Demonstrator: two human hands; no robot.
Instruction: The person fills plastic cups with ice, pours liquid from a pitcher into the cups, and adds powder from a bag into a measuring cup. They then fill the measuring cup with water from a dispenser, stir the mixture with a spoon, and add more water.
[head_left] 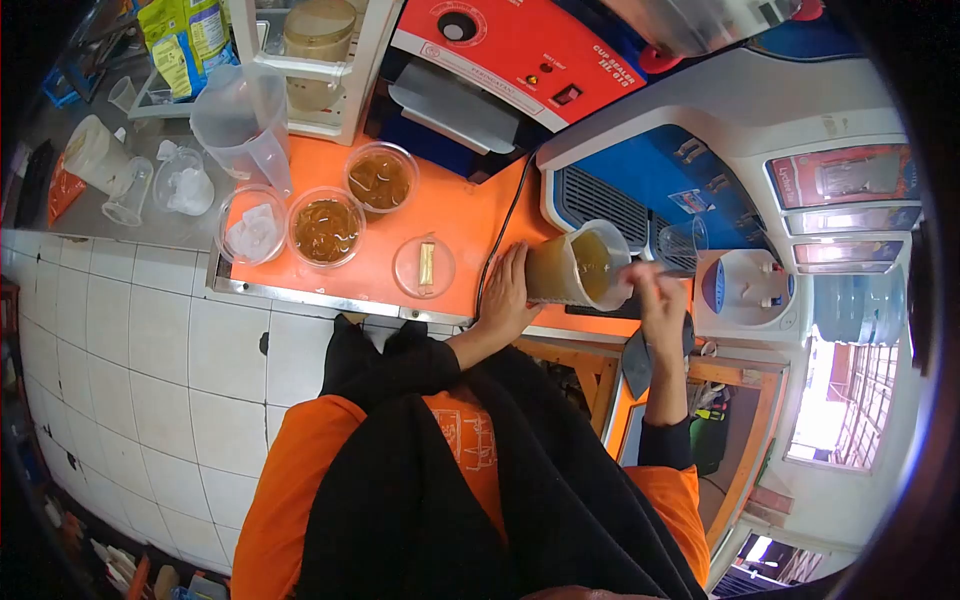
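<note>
A clear plastic pitcher (553, 272) with yellow-brown liquid in it stands at the counter's front edge, its mouth tilted toward the camera's right. My left hand (508, 300) is wrapped against its side, steadying it. At the opposite rim is my right hand (658, 300), blurred, with fingers pinched together; a thin dark piece shows beside them, too smeared to name. Left of the pitcher lies a round clear lid (405, 272) with a small gold sachet (427, 268) on it. Two cups of brown drink (326, 230) (381, 180) stand farther left.
A red cup sealer (530, 60) and a blue-grey dispenser (640, 170) back the orange counter (350, 283). A black cable (512, 215) crosses it. At left are a cup with white plastic (252, 232), an upright clear jug (240, 120) and a steel counter (90, 215).
</note>
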